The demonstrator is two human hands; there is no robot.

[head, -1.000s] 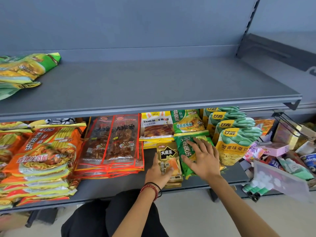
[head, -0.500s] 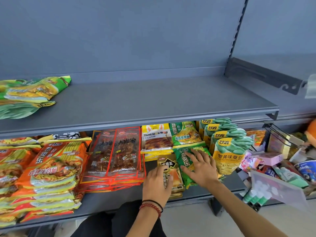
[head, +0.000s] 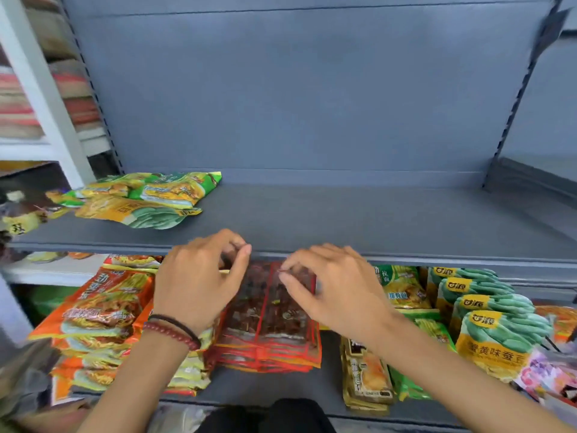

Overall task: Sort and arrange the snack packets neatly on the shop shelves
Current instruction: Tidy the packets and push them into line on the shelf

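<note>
Both arms reach in from the bottom of the view, forearms angled inward, wrists bent so the knuckles face up. The left hand [head: 199, 282] is on the left, with a dark cord and red bead bracelets [head: 175, 329] at its wrist. Its fingers are curled and the thumb is brought up against the forefinger, pinching the far left edge of the red-edged packets [head: 268, 317]. The right hand [head: 337, 289] mirrors it: fingers bent, fingertips [head: 282, 271] closed on the far right edge of the same top packet. Both grips sit just below the front lip of the upper shelf [head: 343, 220]; the picture is a little blurred there.

The red-edged packets are a flat stack in the middle of the lower shelf [head: 274, 389]. They are clear-fronted with dark brown contents, two side by side on top. Their long axis runs front to back, the near ends toward the shelf's front edge and the far ends tucked under the upper shelf.

Just beside the stack on the left, and touching it, lies a slumped pile of orange noodle packets [head: 93, 314]. On the right lie gold packets [head: 365, 376], also lengthwise front to back. Past those are green noodle packets [head: 402, 289], and then a row of bean snack packets [head: 493, 326] standing tilted and overlapping. On the upper shelf, at its left end, a few green and yellow packets [head: 150, 198] lie flat in a loose heap.
</note>
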